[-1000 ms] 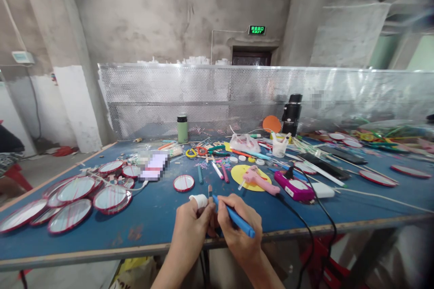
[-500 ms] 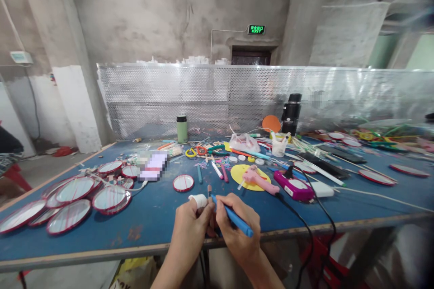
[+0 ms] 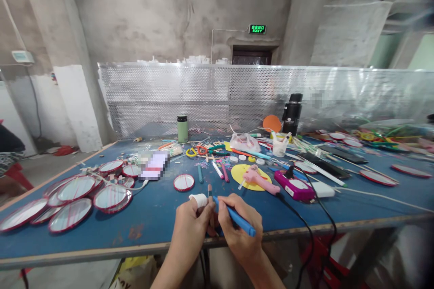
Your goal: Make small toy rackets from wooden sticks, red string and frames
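Observation:
My left hand (image 3: 190, 223), a white wrapping (image 3: 198, 200) around one finger, pinches a thin brown wooden stick (image 3: 209, 188) that points up at the table's front edge. A dark bluish patch shows on the stick near its upper end. In my right hand (image 3: 242, 226) is a blue marker pen (image 3: 240, 221), held like a writing pen, its tip at the stick. Whether the tip touches the wood I cannot tell. Just beyond my hands lie a small round red-rimmed mirror (image 3: 184, 183), a teal pen (image 3: 200, 174) and a pink glue gun (image 3: 259, 178) on a yellow disc (image 3: 237, 176).
Several red-rimmed round mirrors (image 3: 70, 214) are piled at the left beside a phone (image 3: 154, 165) on a cable. A purple box (image 3: 294, 186) with black cords sits at the right. A green bottle (image 3: 182, 129) and a black flask (image 3: 292, 115) stand near the perforated metal screen (image 3: 169, 95).
My right hand and the blue marker have shifted very slightly right and down. The left hand keeps its pinch on the stick.

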`<state>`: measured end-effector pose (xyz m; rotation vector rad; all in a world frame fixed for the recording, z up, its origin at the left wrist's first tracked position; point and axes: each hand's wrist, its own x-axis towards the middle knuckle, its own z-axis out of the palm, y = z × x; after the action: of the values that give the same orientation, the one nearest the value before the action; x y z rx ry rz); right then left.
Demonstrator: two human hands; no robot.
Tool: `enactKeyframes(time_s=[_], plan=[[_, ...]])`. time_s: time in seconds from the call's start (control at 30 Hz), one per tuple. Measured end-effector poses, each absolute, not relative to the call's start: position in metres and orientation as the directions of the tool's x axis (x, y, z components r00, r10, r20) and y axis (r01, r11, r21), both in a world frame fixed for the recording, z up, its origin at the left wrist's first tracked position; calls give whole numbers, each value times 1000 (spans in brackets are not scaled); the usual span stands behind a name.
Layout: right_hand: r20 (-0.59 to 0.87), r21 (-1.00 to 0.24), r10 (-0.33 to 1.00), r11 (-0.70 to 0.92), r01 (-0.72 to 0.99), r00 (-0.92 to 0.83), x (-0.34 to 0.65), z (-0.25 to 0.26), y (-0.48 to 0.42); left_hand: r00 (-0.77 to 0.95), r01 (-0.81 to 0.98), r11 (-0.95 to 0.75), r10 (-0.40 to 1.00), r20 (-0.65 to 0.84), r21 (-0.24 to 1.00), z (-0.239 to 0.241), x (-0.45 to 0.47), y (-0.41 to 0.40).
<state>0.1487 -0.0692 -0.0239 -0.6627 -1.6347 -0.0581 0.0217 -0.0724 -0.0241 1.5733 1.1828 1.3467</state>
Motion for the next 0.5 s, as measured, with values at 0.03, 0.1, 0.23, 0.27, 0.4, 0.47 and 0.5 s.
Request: enactKeyframes(time_s=[0.03, 0.1, 0.23, 0.27, 0.4, 0.47, 0.5], plan=[[922, -336, 387, 830, 445, -25, 149, -24, -69, 23, 183, -304, 952, 305, 935, -25, 22, -72], [920, -339, 390, 832, 440, -28, 149, -26, -68, 21, 187, -305, 952, 306, 934, -25, 22, -72], [919, -338, 392, 831, 441, -35, 148, -27, -68, 20, 188, -304, 952, 306, 934, -26, 21, -71], [918, -339, 394, 832, 439, -38, 148, -27, -68, 21, 192, -307, 951, 309, 932, -26, 21, -71], [914, -343, 401, 841, 418, -57, 149, -27, -68, 15, 199, -309, 950, 313, 930, -26, 22, -71], [914, -342, 401, 845, 411, -63, 149, -27, -68, 14, 195, -310, 949, 314, 930, -26, 22, -71], [915, -341, 398, 846, 411, -61, 149, -27, -68, 15, 193, -311, 949, 314, 931, -26, 22, -71]])
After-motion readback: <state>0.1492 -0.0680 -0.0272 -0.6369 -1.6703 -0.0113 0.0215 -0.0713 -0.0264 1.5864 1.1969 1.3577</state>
